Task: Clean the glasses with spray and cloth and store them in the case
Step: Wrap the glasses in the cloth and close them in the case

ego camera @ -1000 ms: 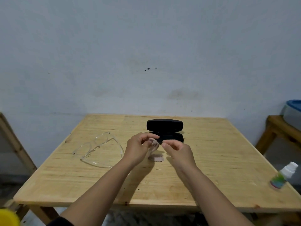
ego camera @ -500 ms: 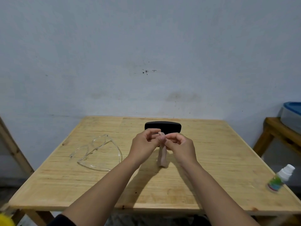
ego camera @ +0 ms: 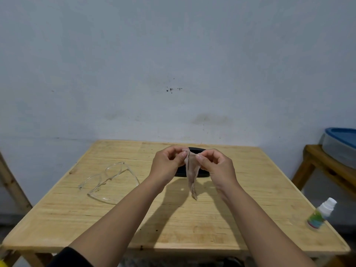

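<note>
Both hands pinch the cloth [ego camera: 190, 176] at frame centre: left hand [ego camera: 167, 164], right hand [ego camera: 216, 164]. Glasses [ego camera: 108, 180] lie centre-left, spray bottle [ego camera: 320, 213] at the lower-right table edge; your elbow could knock it off.

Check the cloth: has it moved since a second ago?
Yes. The cloth lay on the table in front of the black case; now it hangs above the tabletop, pinched at its top by the left hand and right hand.
</note>
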Tool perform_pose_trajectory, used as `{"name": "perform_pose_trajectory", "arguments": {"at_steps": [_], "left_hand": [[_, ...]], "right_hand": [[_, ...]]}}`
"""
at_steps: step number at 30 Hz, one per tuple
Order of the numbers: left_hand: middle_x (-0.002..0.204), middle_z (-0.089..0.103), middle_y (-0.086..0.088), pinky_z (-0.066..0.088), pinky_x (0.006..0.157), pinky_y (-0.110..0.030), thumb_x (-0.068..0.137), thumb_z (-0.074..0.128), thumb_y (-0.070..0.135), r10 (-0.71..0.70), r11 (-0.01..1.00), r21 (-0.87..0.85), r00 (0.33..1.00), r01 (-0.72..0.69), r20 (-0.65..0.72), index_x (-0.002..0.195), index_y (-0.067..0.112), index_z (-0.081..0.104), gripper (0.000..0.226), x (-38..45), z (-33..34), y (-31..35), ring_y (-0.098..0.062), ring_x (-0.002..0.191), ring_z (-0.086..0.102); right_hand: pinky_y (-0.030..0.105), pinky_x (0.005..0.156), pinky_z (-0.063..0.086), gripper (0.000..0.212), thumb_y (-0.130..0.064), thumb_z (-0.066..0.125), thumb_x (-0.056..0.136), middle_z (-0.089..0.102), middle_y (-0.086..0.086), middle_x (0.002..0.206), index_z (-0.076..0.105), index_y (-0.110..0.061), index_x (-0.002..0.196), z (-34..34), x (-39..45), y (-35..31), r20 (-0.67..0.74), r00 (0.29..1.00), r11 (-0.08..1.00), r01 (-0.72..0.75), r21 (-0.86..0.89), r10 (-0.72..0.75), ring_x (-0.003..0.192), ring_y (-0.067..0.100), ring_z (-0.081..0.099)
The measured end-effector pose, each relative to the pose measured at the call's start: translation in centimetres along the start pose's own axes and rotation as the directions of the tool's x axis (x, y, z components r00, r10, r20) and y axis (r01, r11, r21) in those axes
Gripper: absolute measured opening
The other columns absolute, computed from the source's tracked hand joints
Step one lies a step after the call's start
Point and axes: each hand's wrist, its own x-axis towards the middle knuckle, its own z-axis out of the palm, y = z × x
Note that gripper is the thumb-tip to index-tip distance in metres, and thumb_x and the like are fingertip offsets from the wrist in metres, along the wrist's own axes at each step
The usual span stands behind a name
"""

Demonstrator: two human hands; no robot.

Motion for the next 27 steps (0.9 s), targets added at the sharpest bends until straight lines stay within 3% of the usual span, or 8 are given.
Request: {"name": "perform_pose_trajectory", "arguments": {"at_steps": [3, 5, 9, 13, 16, 18, 23, 27], "left_hand": [[0.094, 0.071, -0.011, 0.055, 0.076, -0.021, 0.088, 0.061, 0.010, 0.011, 1.000, 0.008, 1.000, -0.012, 0.027, 0.100, 0.018, 0.066, 0.016, -0.4, 0.1, 0.2, -0.015, 0.088, 0.068], [0.092, 0.072, -0.008, 0.054, 0.072, -0.019, 0.089, 0.060, 0.009, 0.021, 0.999, 0.026, 0.999, -0.023, 0.048, 0.098, 0.018, 0.067, 0.015, -0.8, 0.3, 0.2, -0.011, 0.084, 0.068], [0.087, 0.072, -0.005, 0.056, 0.078, -0.024, 0.093, 0.054, 0.014, 0.009, 1.000, -0.006, 0.998, -0.008, 0.057, 0.091, 0.016, 0.070, 0.015, -1.2, 0.7, 0.3, -0.014, 0.083, 0.068], [0.079, 0.070, 0.002, 0.055, 0.075, -0.025, 0.079, 0.072, 0.030, 0.000, 0.996, 0.090, 0.997, -0.007, 0.081, 0.083, 0.020, 0.069, 0.011, -1.2, 0.7, 0.7, -0.011, 0.077, 0.065], [0.069, 0.060, 0.003, 0.051, 0.061, -0.028, 0.065, 0.083, 0.028, 0.006, 0.979, 0.204, 0.998, -0.019, 0.063, 0.072, 0.022, 0.060, 0.025, -1.0, 0.6, 0.8, -0.012, 0.065, 0.055], [0.066, 0.056, 0.000, 0.048, 0.060, -0.036, 0.064, 0.084, 0.026, 0.024, 0.966, 0.256, 0.999, -0.033, 0.038, 0.067, 0.026, 0.056, 0.029, -0.8, 0.3, 0.7, -0.016, 0.063, 0.052], [0.075, 0.063, -0.004, 0.045, 0.064, -0.030, 0.072, 0.078, 0.022, 0.063, 0.940, 0.335, 0.998, -0.065, 0.018, 0.084, 0.023, 0.059, 0.023, -0.7, -0.6, 0.8, -0.015, 0.066, 0.054], [0.079, 0.066, -0.003, 0.048, 0.069, -0.034, 0.074, 0.076, 0.019, 0.058, 0.933, 0.355, 0.998, -0.053, -0.004, 0.089, 0.024, 0.061, 0.022, -0.7, -1.2, 1.0, -0.016, 0.070, 0.057]], "right_hand": [[0.029, 0.073, 0.051, 0.014, -0.009, 0.064, 0.085, 0.067, 0.000, 0.068, 0.061, -0.015, 0.073, 0.0, -0.1, -0.1, 0.011, 0.999, 0.999, -0.038, 0.034, 0.037, 0.072, 0.015, 0.062], [0.032, 0.071, 0.052, 0.013, -0.009, 0.065, 0.085, 0.068, -0.002, 0.063, 0.060, -0.014, 0.073, 0.1, -0.3, -0.2, 0.020, 0.998, 0.997, -0.061, 0.050, 0.060, 0.068, 0.017, 0.063], [0.030, 0.066, 0.051, 0.014, -0.006, 0.067, 0.082, 0.067, -0.004, 0.056, 0.059, -0.013, 0.072, 0.1, -0.5, -0.4, 0.013, 0.997, 0.995, -0.071, 0.070, 0.070, 0.059, 0.012, 0.063], [0.024, 0.059, 0.051, 0.018, -0.004, 0.071, 0.078, 0.065, -0.006, 0.053, 0.057, -0.013, 0.071, -0.1, -0.8, -0.9, 0.027, 0.997, 0.995, -0.075, 0.059, 0.073, 0.053, 0.009, 0.060], [0.025, 0.060, 0.050, 0.019, -0.001, 0.070, 0.077, 0.067, 0.001, 0.063, 0.056, -0.014, 0.073, -0.3, -1.0, -1.1, 0.041, 0.996, 0.995, -0.082, 0.064, 0.079, 0.060, 0.015, 0.062], [0.026, 0.063, 0.048, 0.021, 0.001, 0.067, 0.079, 0.066, 0.006, 0.069, 0.054, -0.015, 0.075, -0.6, -1.0, -1.1, 0.029, 0.998, 0.995, -0.066, 0.068, 0.064, 0.064, 0.017, 0.061], [0.022, 0.060, 0.050, 0.022, 0.004, 0.066, 0.079, 0.066, -0.001, 0.064, 0.055, -0.015, 0.082, -1.5, -1.0, -1.3, -0.014, 0.999, 0.995, -0.043, 0.088, 0.044, 0.060, 0.010, 0.063], [0.024, 0.063, 0.052, 0.020, 0.005, 0.067, 0.078, 0.064, 0.002, 0.068, 0.059, -0.013, 0.083, -1.9, -1.2, -1.6, -0.024, 0.998, 0.991, -0.052, 0.122, 0.056, 0.061, 0.012, 0.061]]}}
